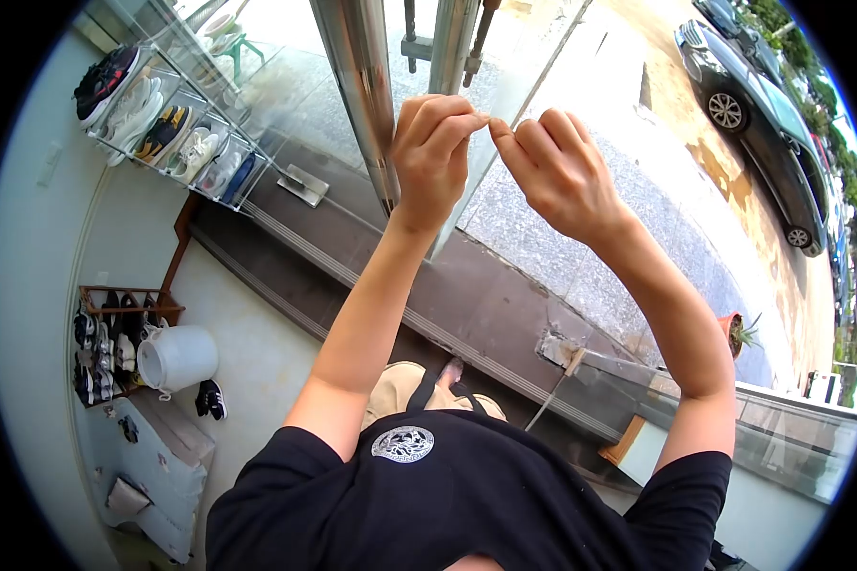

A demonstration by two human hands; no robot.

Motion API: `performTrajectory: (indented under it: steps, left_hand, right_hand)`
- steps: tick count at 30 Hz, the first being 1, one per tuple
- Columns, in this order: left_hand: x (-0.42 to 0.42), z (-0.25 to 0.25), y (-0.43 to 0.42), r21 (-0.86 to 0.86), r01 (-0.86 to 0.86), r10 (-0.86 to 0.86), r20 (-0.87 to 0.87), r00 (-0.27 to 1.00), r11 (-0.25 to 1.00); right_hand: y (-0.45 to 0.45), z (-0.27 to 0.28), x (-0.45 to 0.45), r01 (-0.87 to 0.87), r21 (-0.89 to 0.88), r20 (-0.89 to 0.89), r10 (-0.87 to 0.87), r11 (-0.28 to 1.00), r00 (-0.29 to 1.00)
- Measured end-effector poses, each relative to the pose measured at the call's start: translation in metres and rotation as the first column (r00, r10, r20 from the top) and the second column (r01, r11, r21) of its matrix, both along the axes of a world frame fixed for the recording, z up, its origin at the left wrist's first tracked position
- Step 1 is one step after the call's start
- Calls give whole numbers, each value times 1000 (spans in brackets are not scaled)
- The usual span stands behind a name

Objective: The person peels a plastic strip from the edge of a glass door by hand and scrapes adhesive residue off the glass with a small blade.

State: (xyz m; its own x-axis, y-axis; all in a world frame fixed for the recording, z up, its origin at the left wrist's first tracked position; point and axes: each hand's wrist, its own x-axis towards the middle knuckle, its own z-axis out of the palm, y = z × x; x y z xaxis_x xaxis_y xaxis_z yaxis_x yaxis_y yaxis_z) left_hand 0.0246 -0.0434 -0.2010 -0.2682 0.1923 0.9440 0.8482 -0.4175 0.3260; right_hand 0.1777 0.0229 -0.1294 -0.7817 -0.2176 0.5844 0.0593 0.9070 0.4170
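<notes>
Both hands are raised in front of me near the top middle of the view, beside a shiny metal door handle [357, 86] and the edge of a glass door. My left hand [435, 152] is closed, thumb and fingertips pinched together. Close to its right, my right hand [562, 171] is closed too, with its fingers curled and its fingertips almost touching those of the left. Something tiny may be between the fingertips, but I cannot make it out. Behind the hands lies grey stone paving [581, 252].
Brown steps [486, 305] run below my hands. Shoe racks [176, 133] stand at the upper left, with a white bucket [179, 358] lower down. A potted plant [733, 333] is near my right elbow. Parked outside is a dark car [767, 133].
</notes>
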Motion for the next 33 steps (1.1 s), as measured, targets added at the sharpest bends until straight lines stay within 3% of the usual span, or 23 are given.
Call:
performTrajectory:
  steps: [33]
  left_hand:
    - [-2, -39, 5, -62, -28, 28, 1, 1000, 998]
  right_hand:
    - [13, -46, -3, -15, -89, 4, 16, 996, 1000]
